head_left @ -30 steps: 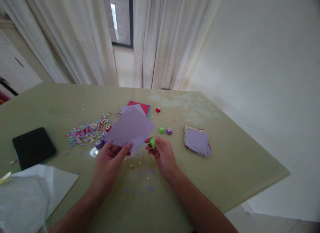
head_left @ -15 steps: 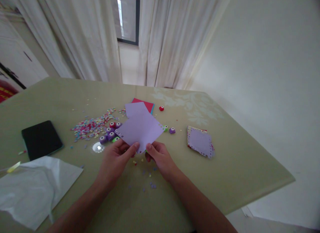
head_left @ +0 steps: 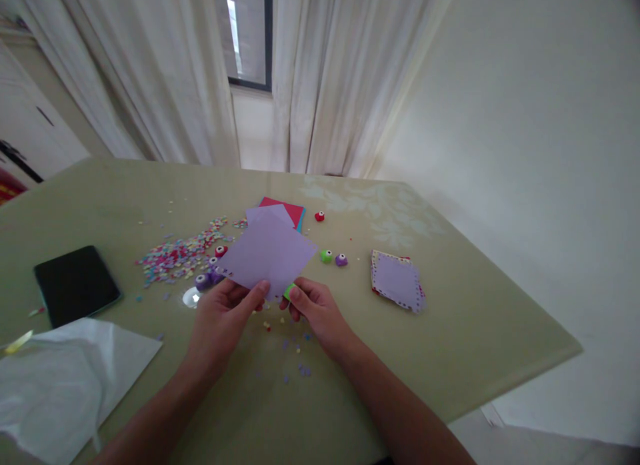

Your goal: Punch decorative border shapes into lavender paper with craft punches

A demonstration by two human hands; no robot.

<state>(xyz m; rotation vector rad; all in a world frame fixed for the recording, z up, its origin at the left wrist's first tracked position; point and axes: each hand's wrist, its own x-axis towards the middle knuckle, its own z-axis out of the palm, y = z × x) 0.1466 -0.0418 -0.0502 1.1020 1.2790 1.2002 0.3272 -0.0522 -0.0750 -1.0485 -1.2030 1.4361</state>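
Note:
My left hand (head_left: pixel 223 318) pinches the near corner of a lilac paper square (head_left: pixel 267 255), lifted just above the table with a row of punched holes along its left edge. My right hand (head_left: pixel 315 312) is closed round a small green hole punch (head_left: pixel 289 292) set against the paper's lower right edge; only a sliver of the punch shows. Behind the paper lie several small punches in purple and red (head_left: pixel 207 278), plus a green one (head_left: pixel 326 256) and a purple one (head_left: pixel 341 259) to the right.
A heap of coloured paper confetti (head_left: pixel 175 255) spreads at the left. Red and lilac paper sheets (head_left: pixel 285 212) lie farther back, a punched stack (head_left: pixel 396 280) at the right. A black tablet (head_left: pixel 75 284) and white plastic sheet (head_left: pixel 60 378) are at the left, on the olive table (head_left: pixel 475 318).
My right hand brought the green punch from the right in to the paper's lower edge and now holds it there. My left hand kept hold of the paper, which tilted slightly.

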